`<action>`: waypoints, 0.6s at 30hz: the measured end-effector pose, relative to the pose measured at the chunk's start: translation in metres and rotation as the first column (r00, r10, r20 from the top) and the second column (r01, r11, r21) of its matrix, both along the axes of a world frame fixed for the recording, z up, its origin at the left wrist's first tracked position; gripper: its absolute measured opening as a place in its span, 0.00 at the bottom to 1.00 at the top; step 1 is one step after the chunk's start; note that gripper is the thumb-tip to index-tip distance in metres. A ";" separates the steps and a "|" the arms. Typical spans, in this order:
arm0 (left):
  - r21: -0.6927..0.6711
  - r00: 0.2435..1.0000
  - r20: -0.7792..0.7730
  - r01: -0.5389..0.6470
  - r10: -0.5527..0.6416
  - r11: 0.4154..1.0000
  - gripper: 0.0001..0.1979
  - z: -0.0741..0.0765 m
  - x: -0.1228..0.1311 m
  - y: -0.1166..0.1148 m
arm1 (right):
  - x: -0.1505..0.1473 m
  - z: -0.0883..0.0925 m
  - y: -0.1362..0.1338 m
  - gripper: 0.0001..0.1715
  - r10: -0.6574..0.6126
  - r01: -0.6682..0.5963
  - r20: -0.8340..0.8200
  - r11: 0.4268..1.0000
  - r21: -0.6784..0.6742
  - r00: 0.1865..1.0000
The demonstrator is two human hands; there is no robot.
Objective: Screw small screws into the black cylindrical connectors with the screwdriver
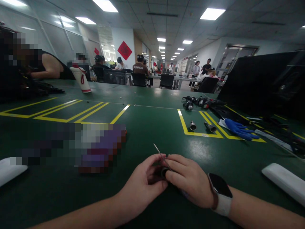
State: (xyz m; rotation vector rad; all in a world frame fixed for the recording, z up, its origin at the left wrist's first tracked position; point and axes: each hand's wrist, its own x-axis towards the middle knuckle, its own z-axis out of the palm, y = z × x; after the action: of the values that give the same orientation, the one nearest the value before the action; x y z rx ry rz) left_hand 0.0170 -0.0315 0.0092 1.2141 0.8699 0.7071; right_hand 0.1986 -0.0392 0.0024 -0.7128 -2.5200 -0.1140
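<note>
My left hand (144, 184) is curled around a small dark metal cylinder (164, 172), whose round open end shows between thumb and fingers. My right hand (190, 178), with a watch (220, 187) on its wrist, is closed against the same spot. From its fingertips a thin metal rod (159, 150) slants up and to the left; the rest of the rod is covered by the fingers, so its kind cannot be made out. Both hands meet just above the green table (147, 136).
Two metal connector-like parts (193, 126) lie inside yellow tape lines. Behind them are black cabled parts (189, 105); to their right, a blue glove (239, 128). A blurred-out purple-and-red object (105, 152) lies left, a white cup (82, 78) farther back. White objects (286, 179) flank the table.
</note>
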 end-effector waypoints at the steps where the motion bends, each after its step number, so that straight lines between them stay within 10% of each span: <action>1: 0.018 1.000 -0.027 0.001 0.000 1.000 0.28 0.000 -0.001 0.001 | 0.006 0.000 0.006 0.10 -0.016 0.016 0.006 1.000 0.022 1.000; 10: 0.083 0.973 -0.226 0.067 -0.047 0.994 0.24 0.002 -0.009 0.005 | 0.109 -0.005 0.071 0.09 -0.514 0.548 -0.226 0.826 0.129 0.828; 18: 0.163 0.965 -0.262 0.070 -0.025 0.984 0.21 0.003 -0.006 0.004 | 0.144 -0.019 0.093 0.14 -0.641 0.640 -0.015 0.767 -0.036 0.768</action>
State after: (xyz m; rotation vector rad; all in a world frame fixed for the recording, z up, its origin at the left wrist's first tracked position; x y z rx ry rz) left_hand 0.0113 -0.0277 0.0126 1.5004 1.0071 0.6013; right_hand 0.3430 0.0543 -0.0168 -1.5573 -2.1420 -0.3019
